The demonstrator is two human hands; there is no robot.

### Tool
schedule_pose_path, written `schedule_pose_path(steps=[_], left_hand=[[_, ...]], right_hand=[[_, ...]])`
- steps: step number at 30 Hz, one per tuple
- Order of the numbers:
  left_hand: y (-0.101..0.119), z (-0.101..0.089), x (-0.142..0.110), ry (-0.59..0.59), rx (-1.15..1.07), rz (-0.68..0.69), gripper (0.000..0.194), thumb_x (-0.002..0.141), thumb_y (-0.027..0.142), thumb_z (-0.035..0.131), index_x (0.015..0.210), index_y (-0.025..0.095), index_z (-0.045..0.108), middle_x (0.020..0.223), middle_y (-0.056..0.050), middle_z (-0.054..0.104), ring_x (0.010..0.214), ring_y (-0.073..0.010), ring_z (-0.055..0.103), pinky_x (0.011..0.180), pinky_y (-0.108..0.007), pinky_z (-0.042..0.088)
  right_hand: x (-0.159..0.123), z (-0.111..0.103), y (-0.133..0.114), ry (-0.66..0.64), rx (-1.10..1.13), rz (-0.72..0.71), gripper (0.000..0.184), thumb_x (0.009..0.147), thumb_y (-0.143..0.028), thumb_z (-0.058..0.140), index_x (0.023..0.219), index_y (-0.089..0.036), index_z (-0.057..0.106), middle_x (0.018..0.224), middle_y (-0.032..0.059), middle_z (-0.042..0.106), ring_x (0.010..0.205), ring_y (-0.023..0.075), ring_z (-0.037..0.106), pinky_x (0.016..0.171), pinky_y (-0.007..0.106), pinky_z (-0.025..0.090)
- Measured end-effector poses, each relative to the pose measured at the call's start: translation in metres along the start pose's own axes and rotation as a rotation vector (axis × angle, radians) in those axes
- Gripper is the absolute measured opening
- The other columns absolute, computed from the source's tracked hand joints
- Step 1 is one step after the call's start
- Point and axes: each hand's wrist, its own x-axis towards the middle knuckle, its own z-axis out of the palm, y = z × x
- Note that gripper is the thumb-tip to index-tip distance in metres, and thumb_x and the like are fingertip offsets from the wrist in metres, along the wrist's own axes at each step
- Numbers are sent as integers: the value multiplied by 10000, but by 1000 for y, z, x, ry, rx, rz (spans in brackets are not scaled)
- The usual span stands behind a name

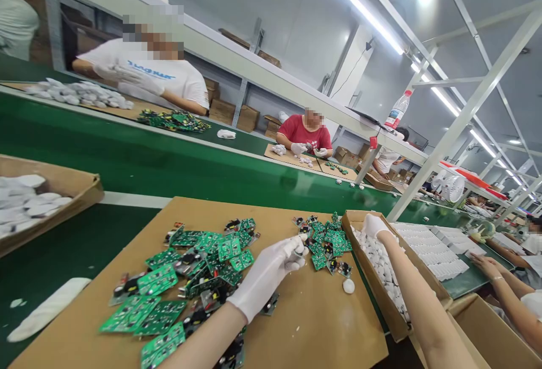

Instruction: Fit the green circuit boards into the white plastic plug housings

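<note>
My left hand (273,273), in a white glove, is closed over the cardboard sheet (326,324). Its fingertips pinch a small whitish rounded part (300,248), mostly hidden by the glove. Left of it lies a large heap of green circuit boards (220,250); just beyond the fingers is a smaller heap of boards (330,239). A white round piece (348,286) rests alone near the sheet's right side. Also gloved, my right hand (375,225) reaches into the far end of a cardboard box of small white plastic parts (383,267); its fingers are hidden.
At left stands a box (91,185) of white casings, with a white glove-like item (48,309) before it. The green conveyor belt (203,171) runs across beyond. Right of me are rows of white pieces (432,250), an open carton (486,324) and a co-worker's hands (486,267).
</note>
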Motion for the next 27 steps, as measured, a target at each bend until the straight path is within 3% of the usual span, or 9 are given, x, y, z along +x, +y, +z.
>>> schedule_pose_path(steps=[3, 5, 8, 12, 16, 20, 22, 27], left_hand=[[4, -3, 2, 31, -23, 16, 379, 681, 472, 819, 857, 151, 724, 826, -53, 664, 758, -158, 570, 747, -286, 449], [6, -6, 3, 47, -73, 19, 331, 707, 446, 806, 843, 156, 721, 857, -61, 683, 804, -170, 593, 765, -283, 461], [5, -9, 7, 61, -153, 21, 311, 710, 408, 809, 859, 148, 725, 839, -60, 684, 810, -178, 606, 720, -271, 467], [-2, -15, 13, 14, -136, 27, 291, 749, 415, 777, 852, 153, 701, 805, -54, 667, 706, -154, 576, 631, -251, 443], [-8, -18, 13, -14, -99, 62, 321, 753, 438, 767, 685, 174, 597, 794, -25, 608, 643, -137, 542, 545, -246, 407], [-7, -15, 7, -7, -74, 61, 349, 747, 452, 772, 678, 171, 576, 723, 7, 518, 614, -117, 483, 552, -239, 410], [-4, -12, 4, -28, -57, 54, 366, 755, 463, 761, 667, 168, 562, 722, 7, 498, 629, -117, 468, 565, -237, 415], [0, -9, -1, -113, 37, 54, 362, 812, 462, 692, 667, 168, 538, 761, -5, 487, 635, -122, 462, 565, -250, 397]], right_hand=[[-5, -2, -16, 74, 440, -62, 298, 958, -347, 605, 1171, -138, 613, 1124, 80, 653, 934, 207, 669, 796, 379, 580], [-14, 6, -40, 119, 728, -140, 303, 993, -362, 539, 1190, -137, 589, 1069, 72, 676, 861, 177, 685, 765, 362, 588], [-40, 30, -88, 208, 1103, -280, 372, 989, -399, 506, 1256, -139, 516, 1069, 89, 698, 871, 158, 701, 825, 341, 577], [-80, 65, -133, 234, 1430, -442, 336, 875, -445, 660, 1064, -178, 584, 1004, 86, 740, 906, 200, 719, 822, 351, 578], [-100, 91, -134, 226, 1575, -542, 236, 900, -422, 644, 971, -196, 643, 984, 92, 754, 849, 203, 726, 762, 362, 595], [-108, 105, -123, 219, 1530, -699, 133, 895, -294, 684, 1016, -244, 707, 1187, 90, 698, 1091, 222, 672, 955, 405, 539], [-110, 107, -120, 249, 1474, -783, 167, 920, -231, 649, 1071, -280, 701, 1283, 79, 644, 1142, 216, 646, 983, 410, 523], [-112, 102, -120, 340, 1421, -729, 225, 933, -171, 625, 1110, -300, 676, 1236, 49, 667, 1175, 183, 622, 995, 354, 518]])
